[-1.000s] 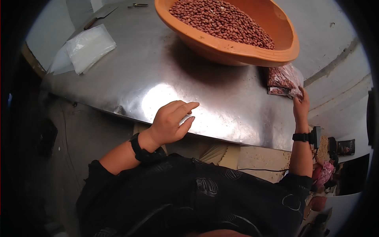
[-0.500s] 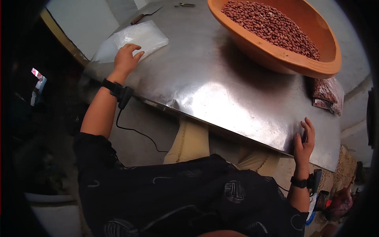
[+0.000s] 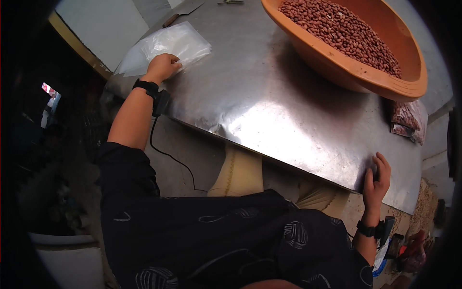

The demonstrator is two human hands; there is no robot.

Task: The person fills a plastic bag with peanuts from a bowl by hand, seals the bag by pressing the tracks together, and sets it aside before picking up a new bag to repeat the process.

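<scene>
My left hand (image 3: 162, 67) rests on the near edge of a stack of clear plastic bags (image 3: 166, 45) at the table's left corner, fingers curled onto the top bag. Whether it pinches a bag I cannot tell. My right hand (image 3: 377, 178) lies flat with spread fingers on the near right edge of the shiny metal table (image 3: 269, 106), holding nothing. A big orange bowl (image 3: 346, 67) full of red-brown peanuts (image 3: 344, 29) stands at the far right. A filled packet of peanuts (image 3: 409, 120) lies beside the bowl near the right edge.
A knife (image 3: 183, 13) with a wooden handle lies at the table's far edge behind the bags. A small metal tool (image 3: 230, 2) sits at the top edge. The floor and a white tub (image 3: 67, 250) are to the left below.
My left hand went from the table's near edge to the bag stack, then curled its fingers on the top bag. My right hand left the peanut packet and settled on the table's near edge.
</scene>
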